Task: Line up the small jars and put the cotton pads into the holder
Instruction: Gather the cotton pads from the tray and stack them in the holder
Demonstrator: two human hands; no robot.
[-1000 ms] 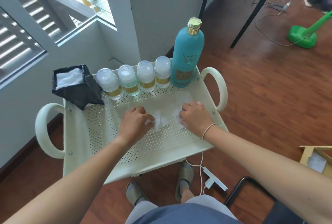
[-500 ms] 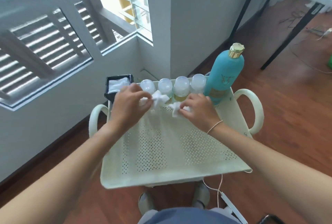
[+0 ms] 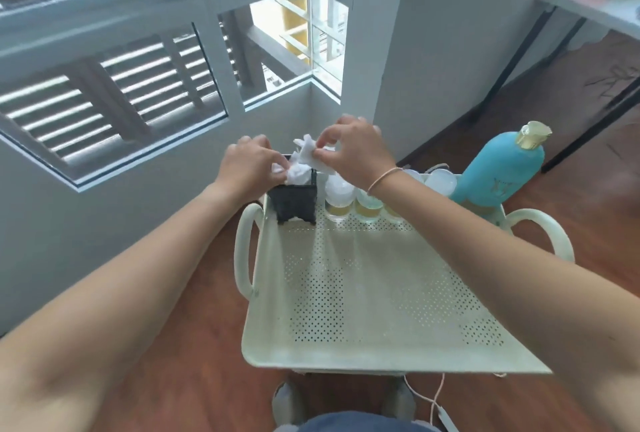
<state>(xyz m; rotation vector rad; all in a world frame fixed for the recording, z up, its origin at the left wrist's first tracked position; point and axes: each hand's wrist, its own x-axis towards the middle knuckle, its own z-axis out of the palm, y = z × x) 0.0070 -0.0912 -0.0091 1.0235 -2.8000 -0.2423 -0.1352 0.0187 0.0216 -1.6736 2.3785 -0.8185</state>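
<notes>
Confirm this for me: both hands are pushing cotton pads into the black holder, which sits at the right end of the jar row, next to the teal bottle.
Not quite. In the head view the black holder stands at the left end of the jar row, away from the teal bottle at the right end. The rest holds: the left hand and right hand bring cotton pads to it.

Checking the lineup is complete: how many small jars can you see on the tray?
4, in a row along the tray's far edge between black holder and teal bottle. The right forearm partly hides two.
</notes>
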